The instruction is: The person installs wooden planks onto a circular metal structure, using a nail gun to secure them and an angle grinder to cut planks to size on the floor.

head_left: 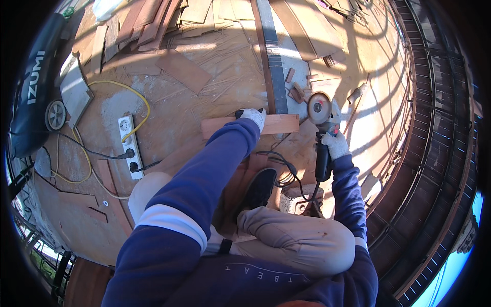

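Observation:
My left hand, in a white glove with dark fingertips, holds down a short reddish-brown wooden board lying crosswise on the floor. Its fingers curl over the board's far edge. In my right hand, also gloved, is an angle grinder with a black body. The grinder's round disc stands just beyond the board's right end, apart from it as far as I can see. Whether the disc spins I cannot tell. A long dark metal bar runs away from the board's far side.
A white power strip with black plugs and a yellow cord lies at left. Beside it stands a dark wheeled tank. Boards are heaped at the far side. My shoe and a brick-like block are near the grinder's cable.

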Demonstrator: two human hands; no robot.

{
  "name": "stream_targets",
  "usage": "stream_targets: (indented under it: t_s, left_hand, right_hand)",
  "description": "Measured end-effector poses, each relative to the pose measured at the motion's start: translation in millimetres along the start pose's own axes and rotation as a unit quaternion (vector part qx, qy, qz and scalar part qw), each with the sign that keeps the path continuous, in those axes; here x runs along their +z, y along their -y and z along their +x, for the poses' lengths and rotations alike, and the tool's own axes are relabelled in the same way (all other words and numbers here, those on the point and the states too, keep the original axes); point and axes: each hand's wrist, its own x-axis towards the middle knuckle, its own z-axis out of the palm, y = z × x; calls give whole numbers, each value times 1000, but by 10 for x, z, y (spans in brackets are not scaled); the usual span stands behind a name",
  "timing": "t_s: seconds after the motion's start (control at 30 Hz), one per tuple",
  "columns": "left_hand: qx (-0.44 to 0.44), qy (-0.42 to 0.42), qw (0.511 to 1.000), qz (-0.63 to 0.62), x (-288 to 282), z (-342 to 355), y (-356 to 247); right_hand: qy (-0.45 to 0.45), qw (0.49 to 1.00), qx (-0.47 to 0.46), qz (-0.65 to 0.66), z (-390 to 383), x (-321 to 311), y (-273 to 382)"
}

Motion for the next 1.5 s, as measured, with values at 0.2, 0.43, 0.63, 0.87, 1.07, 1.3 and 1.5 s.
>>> stream_targets:
  t_s: [0.2,0.43,0.63,0.87,1.07,1.3,1.5]
  left_hand:
    - [-11,-8,1000,10,-33,-65,-10]
    - [-17,0,1000,-1,-72,-71,-37]
    - [-13,2,1000,-8,-57,-56,-22]
    - [-13,-10,1000,-2,-35,-56,-28]
    - [-17,-4,1000,1,13,14,-22]
    - [-8,-20,1000,-2,70,39,-25]
    - [7,-35,999,15,33,-96,94]
  right_hand:
    - [11,993,22,-111,19,77,71]
    - [26,990,10,-139,196,118,-71]
    - [28,987,13,-158,255,97,-115]
    - [33,986,5,-161,203,181,-45]
    - [46,984,36,-169,283,132,-68]
    - [11,996,1,-94,120,77,-59]
    - [-49,996,-34,73,-141,-113,-91]
